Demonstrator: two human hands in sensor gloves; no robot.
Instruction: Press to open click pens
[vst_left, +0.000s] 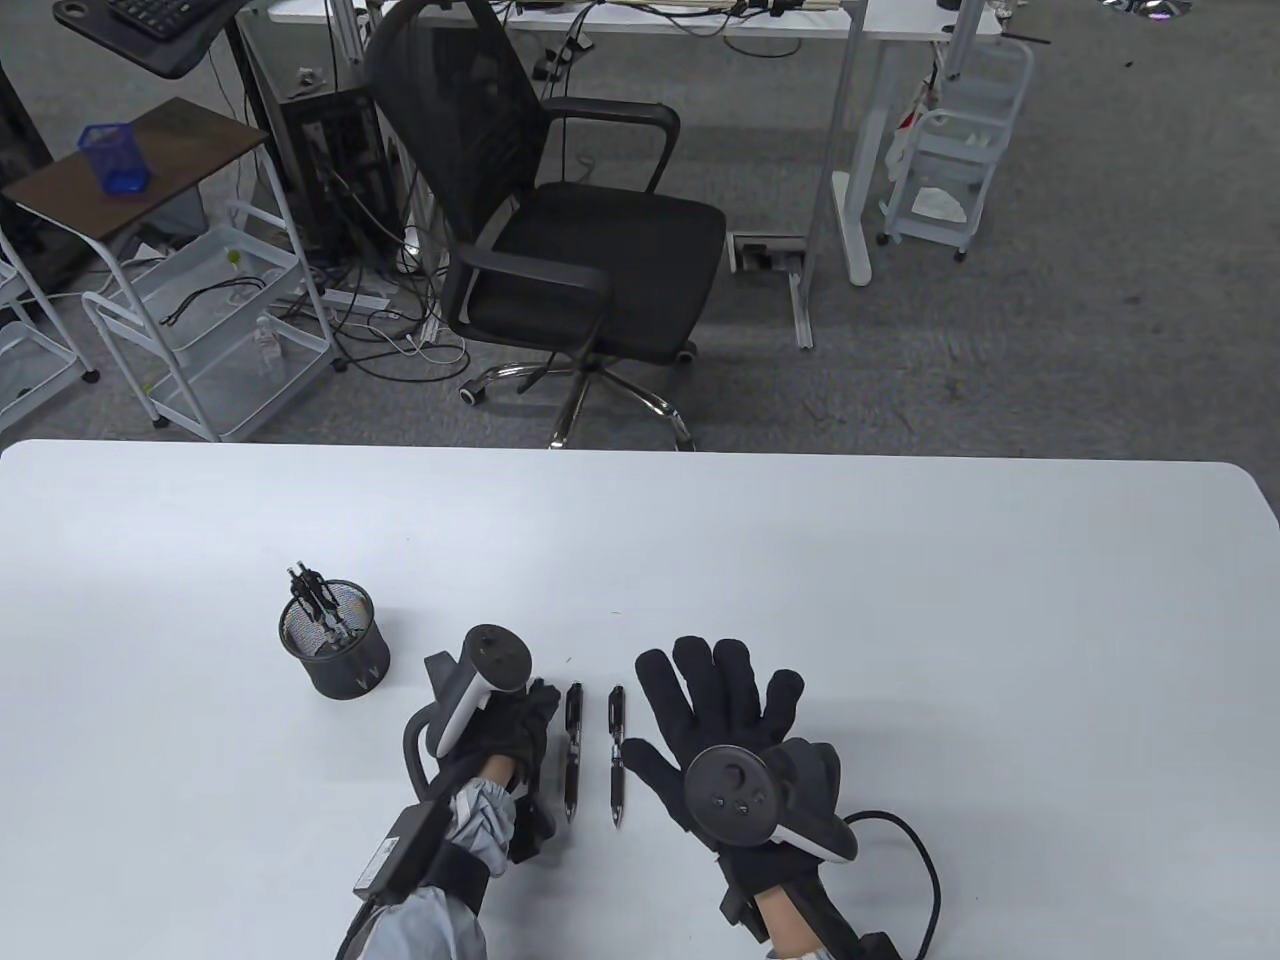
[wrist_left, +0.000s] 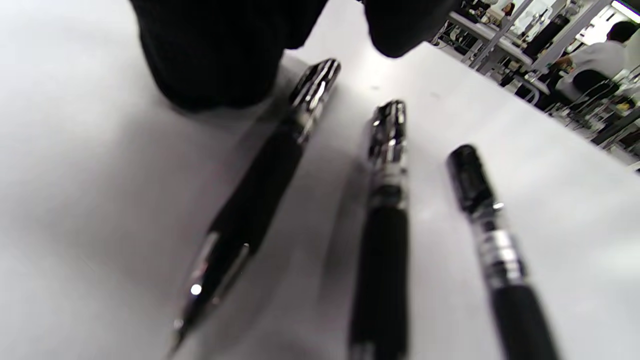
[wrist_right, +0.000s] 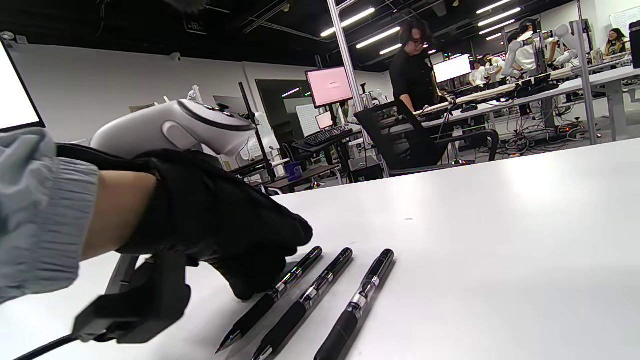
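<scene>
Three black click pens lie side by side on the white table (vst_left: 900, 600). The table view shows two, the middle pen (vst_left: 573, 750) and the right pen (vst_left: 616, 755); the third is hidden under my left hand (vst_left: 540, 705). In the right wrist view the left hand (wrist_right: 250, 250) curls over the leftmost pen (wrist_right: 272, 295), its fingertips at the pen's upper part, beside the middle pen (wrist_right: 305, 300) and the right pen (wrist_right: 357, 302). In the left wrist view the fingers (wrist_left: 215, 55) hover over the leftmost pen (wrist_left: 260, 190). My right hand (vst_left: 720, 700) lies flat with fingers spread, right of the pens, holding nothing.
A black mesh pen cup (vst_left: 340, 660) with several pens (vst_left: 318, 600) stands left of my left hand. A black office chair (vst_left: 570, 230) stands beyond the table's far edge. The rest of the tabletop is bare white.
</scene>
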